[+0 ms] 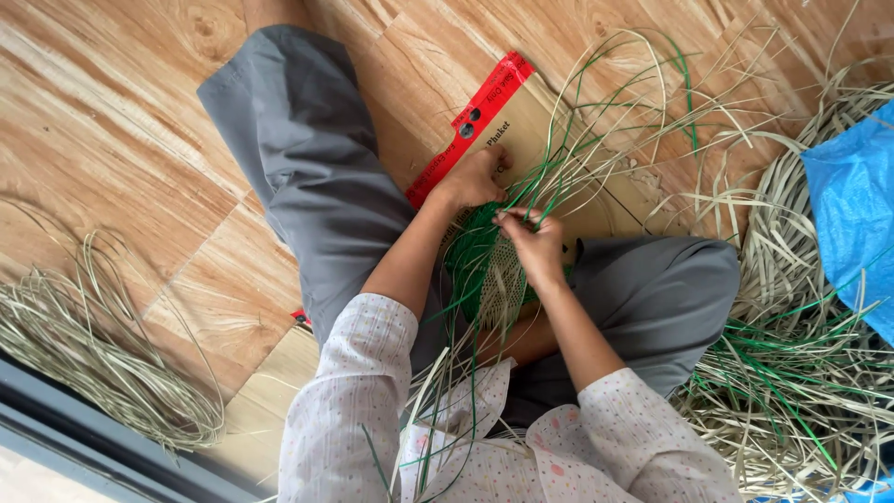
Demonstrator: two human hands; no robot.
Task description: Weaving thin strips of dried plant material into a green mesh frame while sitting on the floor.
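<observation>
Woven piece: a small green-and-pale woven reed mat (486, 270), partly made, lies in the person's lap between the two grey-trousered knees, over a flat brown cardboard sheet with a red tape strip (470, 126).
Loose ends: long thin green and straw-coloured reed strands (610, 112) run out of the mat's far edge, fanning up and to the right across the cardboard and the wooden plank floor (102, 121).
Long axis: the mat runs roughly from the person's body outward, toward the top of the view; the free strands carry that line on, then curve away to the right.
Left hand (477, 177): closed into a loose fist at the mat's far edge, fingers curled around a bunch of strands (which ones exactly I cannot tell, they are too fine).
Right hand (533, 237): set on the woven face just beside the left hand, fingertips pinched shut on a strand or two at the edge of the weave.
Key relation: the working edge lies directly between the two hands, which are almost touching; the strands lead away from the fingers, outward and rightward. The right hand sits nearer the finished weave, the left nearer the loose ends.
Nearby: a heap of pale dry reeds with green ones mixed in (801, 373) lies at the right knee, a blue plastic sack (857, 205) beyond it, and a second bundle of pale reeds (93, 354) well apart on the floor to the left.
</observation>
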